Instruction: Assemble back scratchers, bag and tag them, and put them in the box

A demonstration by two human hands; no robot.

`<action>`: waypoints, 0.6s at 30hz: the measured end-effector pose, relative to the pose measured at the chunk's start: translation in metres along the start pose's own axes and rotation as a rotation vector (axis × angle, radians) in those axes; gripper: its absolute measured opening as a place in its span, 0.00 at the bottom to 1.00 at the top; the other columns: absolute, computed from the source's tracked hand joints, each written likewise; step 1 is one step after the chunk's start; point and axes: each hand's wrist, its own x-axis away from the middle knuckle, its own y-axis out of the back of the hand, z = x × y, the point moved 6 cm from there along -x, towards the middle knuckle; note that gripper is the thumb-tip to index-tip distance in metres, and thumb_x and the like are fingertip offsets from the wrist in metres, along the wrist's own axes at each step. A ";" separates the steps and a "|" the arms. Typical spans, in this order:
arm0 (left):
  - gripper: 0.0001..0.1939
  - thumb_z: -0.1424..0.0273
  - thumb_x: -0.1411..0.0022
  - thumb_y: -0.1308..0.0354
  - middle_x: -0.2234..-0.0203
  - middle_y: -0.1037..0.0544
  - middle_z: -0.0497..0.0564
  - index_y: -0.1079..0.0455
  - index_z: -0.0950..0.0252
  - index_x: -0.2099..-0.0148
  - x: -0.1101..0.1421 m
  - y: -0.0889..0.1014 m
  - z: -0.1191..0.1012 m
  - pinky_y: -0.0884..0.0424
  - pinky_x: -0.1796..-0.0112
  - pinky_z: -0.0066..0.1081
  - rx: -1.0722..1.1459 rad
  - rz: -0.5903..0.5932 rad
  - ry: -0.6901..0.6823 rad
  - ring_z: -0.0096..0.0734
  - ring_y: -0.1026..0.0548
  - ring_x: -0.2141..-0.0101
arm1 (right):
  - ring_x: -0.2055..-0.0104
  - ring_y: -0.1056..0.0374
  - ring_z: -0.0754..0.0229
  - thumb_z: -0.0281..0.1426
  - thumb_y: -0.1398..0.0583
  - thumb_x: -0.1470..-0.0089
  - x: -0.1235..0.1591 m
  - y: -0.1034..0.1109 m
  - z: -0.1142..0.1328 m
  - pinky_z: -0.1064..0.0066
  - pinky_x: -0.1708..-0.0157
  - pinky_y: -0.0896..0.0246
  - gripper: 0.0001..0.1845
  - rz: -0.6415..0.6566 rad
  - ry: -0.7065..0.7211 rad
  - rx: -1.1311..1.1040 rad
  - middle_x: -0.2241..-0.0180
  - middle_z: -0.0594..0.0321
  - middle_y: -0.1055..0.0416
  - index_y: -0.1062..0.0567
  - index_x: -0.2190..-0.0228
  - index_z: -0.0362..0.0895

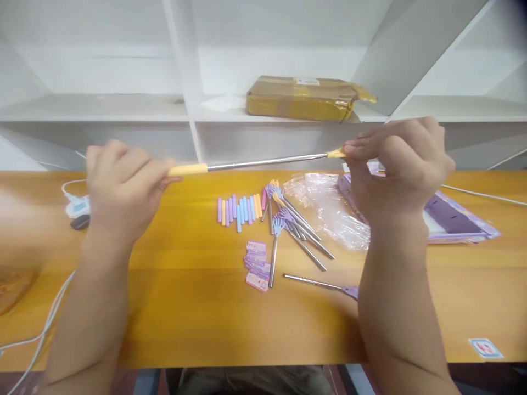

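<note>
A telescopic back scratcher (267, 162) is stretched out above the table, its metal rod running nearly level between my hands. My left hand (127, 184) is closed on its yellow handle grip (188, 169). At the other end, my right hand (397, 162) pinches the yellow scratcher head, which is partly hidden by the fingers. Below lie several loose back scratchers (288, 219) with purple, blue and yellow heads and bare metal rods. Left of them is a row of coloured handle grips (239, 211). One purple-headed scratcher (317, 282) lies apart, its head partly behind my right forearm.
Small pink and purple cards (257, 265) lie in a pile. Clear plastic bags (329, 206) and a purple box (457, 219) are at the right. A taped carton (302, 99) rests on the shelf. A white plug (78, 206) and cables lie at the left.
</note>
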 end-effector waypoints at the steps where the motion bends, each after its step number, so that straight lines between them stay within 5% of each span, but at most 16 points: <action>1: 0.17 0.52 0.21 0.45 0.70 0.24 0.48 0.21 0.54 0.56 0.000 -0.006 0.001 0.39 0.55 0.43 0.004 0.017 0.000 0.41 0.29 0.61 | 0.56 0.25 0.48 0.27 0.39 0.32 0.001 -0.002 -0.005 0.50 0.50 0.35 0.13 0.037 -0.036 0.012 0.64 0.61 0.24 0.31 0.70 0.50; 7: 0.16 0.62 0.19 0.50 0.71 0.25 0.52 0.29 0.57 0.62 -0.001 -0.030 -0.023 0.43 0.62 0.43 -0.015 0.175 -0.045 0.44 0.30 0.66 | 0.55 0.28 0.48 0.30 0.40 0.32 0.007 -0.011 -0.008 0.51 0.50 0.35 0.08 0.146 -0.142 0.024 0.61 0.59 0.24 0.30 0.66 0.52; 14: 0.16 0.62 0.25 0.43 0.72 0.27 0.52 0.35 0.58 0.68 0.001 -0.011 -0.046 0.47 0.69 0.40 0.007 0.144 0.022 0.43 0.30 0.68 | 0.59 0.30 0.51 0.30 0.39 0.33 0.003 -0.010 0.014 0.55 0.56 0.37 0.10 0.139 -0.084 -0.027 0.64 0.61 0.25 0.29 0.68 0.51; 18: 0.22 0.65 0.30 0.41 0.81 0.36 0.48 0.45 0.60 0.75 0.009 -0.019 -0.042 0.55 0.71 0.39 0.033 0.112 0.158 0.36 0.38 0.75 | 0.59 0.31 0.49 0.29 0.38 0.34 0.005 -0.011 0.023 0.54 0.56 0.39 0.08 0.170 -0.098 -0.004 0.63 0.59 0.25 0.26 0.67 0.53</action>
